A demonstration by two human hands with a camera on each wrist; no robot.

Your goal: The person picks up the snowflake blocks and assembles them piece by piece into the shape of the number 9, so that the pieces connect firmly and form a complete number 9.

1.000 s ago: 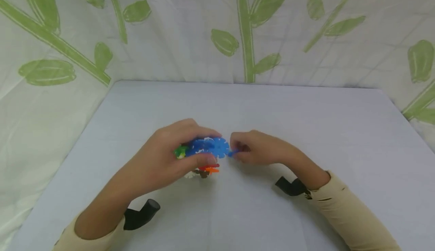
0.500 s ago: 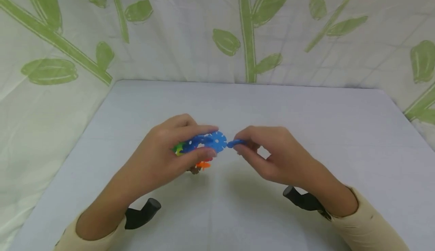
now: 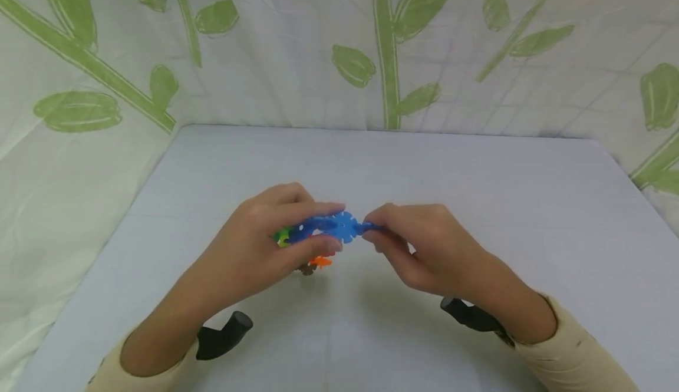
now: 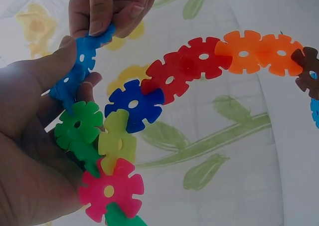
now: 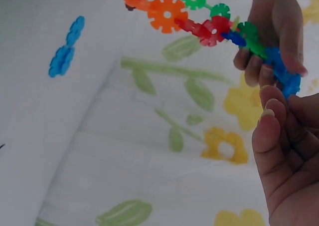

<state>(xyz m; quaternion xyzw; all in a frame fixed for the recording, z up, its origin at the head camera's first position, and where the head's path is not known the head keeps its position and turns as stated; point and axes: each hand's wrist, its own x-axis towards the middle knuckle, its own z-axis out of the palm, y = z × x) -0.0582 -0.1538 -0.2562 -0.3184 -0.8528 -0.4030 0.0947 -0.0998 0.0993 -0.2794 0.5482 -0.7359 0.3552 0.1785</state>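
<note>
My left hand (image 3: 265,239) holds a chain of notched plastic snowflake discs between thumb and fingers, above the table. Light blue discs (image 4: 85,56) lie at its near end. Beyond them, the left wrist view shows a green disc (image 4: 79,123), a yellow disc (image 4: 117,141), a pink disc (image 4: 112,190), a dark blue disc (image 4: 133,105), red discs (image 4: 203,57), orange discs (image 4: 243,53) and a brown disc (image 4: 308,72). With thumb and fingertips, my right hand (image 3: 435,244) pinches a blue disc (image 3: 371,227) edge-on against the chain's blue end; fingers hide part of it.
Below both hands spreads a pale table (image 3: 477,191). A white cloth backdrop (image 3: 297,38) with painted green leaves stands behind it. Black curved mounts (image 3: 225,336) stick out by each wrist. Two joined blue discs (image 5: 65,49) show at left in the right wrist view.
My right hand has turned and shifted, showing its pinched blue disc more clearly. Half a second ago that disc barely met the chain's end; now it overlaps it slightly. My left hand moved only slightly.
</note>
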